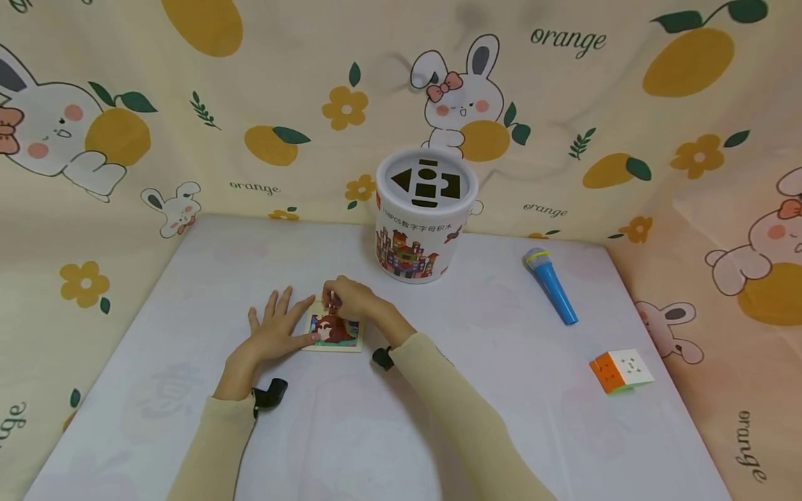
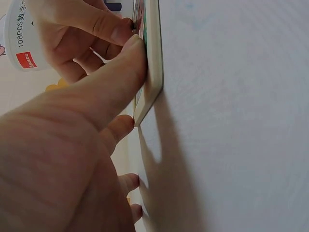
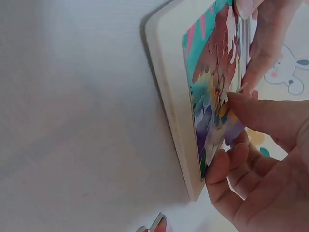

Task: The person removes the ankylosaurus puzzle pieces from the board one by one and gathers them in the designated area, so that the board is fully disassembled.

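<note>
Right hand (image 1: 352, 298), centre-left of frame, pinches a partly hidden jigsaw piece (image 3: 234, 133); spread left hand (image 1: 273, 336) touches the round-cornered wooden board (image 3: 166, 53).

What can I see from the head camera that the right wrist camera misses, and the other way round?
Only the head view shows the white building-block bucket, the blue toy microphone and the Rubik's-style cube.

Only the right wrist view shows what looks like a small purple jigsaw piece pinched by the right hand; from the head, that hand covers it.

Both show the framed animal jigsaw, both hands, the left included, and the bunny-print backdrop.
</note>
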A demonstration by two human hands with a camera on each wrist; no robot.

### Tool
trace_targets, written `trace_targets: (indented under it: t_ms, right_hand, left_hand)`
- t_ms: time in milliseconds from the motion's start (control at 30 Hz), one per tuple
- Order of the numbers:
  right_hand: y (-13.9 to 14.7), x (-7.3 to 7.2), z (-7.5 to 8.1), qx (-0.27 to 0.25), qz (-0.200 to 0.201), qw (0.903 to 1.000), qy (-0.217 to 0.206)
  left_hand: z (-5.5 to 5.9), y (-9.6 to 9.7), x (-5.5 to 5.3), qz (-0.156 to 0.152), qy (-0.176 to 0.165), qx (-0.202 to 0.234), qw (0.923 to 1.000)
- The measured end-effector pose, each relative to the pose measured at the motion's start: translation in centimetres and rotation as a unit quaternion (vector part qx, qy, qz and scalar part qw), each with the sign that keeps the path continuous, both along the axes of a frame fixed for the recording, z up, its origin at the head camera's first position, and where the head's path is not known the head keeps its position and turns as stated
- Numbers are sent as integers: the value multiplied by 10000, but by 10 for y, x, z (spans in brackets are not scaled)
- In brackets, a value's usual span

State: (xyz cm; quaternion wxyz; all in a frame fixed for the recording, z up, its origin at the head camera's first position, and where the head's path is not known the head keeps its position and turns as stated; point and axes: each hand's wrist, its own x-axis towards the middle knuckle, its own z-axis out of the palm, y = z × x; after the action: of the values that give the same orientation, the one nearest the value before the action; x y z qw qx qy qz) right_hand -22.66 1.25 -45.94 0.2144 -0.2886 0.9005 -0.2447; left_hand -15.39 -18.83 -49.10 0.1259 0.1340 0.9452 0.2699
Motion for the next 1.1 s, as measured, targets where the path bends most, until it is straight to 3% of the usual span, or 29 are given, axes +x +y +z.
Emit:
trace_targets:
  t_ms: [300,567,800,933,1100]
  right_hand:
    - [5,-3,-4,-414,-79,9989,-182]
    - [23,-12,-6,-1448,33,9883,-476]
    - [67,-10,9,-1614,-40,9866,-222]
    - [98,-7,16,-1609,-218,9859,-407]
    - [127,-6,11,-1601,-179,9849,-631]
  left_hand:
    - [-1,1,0,34,-4,39,10000]
    - [-2,1,0,51,33,16,10000]
    - [-1,3,-1,34,52,-10,10000]
    - [-1,3,0,71,43,-7,10000]
    - [-1,1,0,104,24,-27,9999]
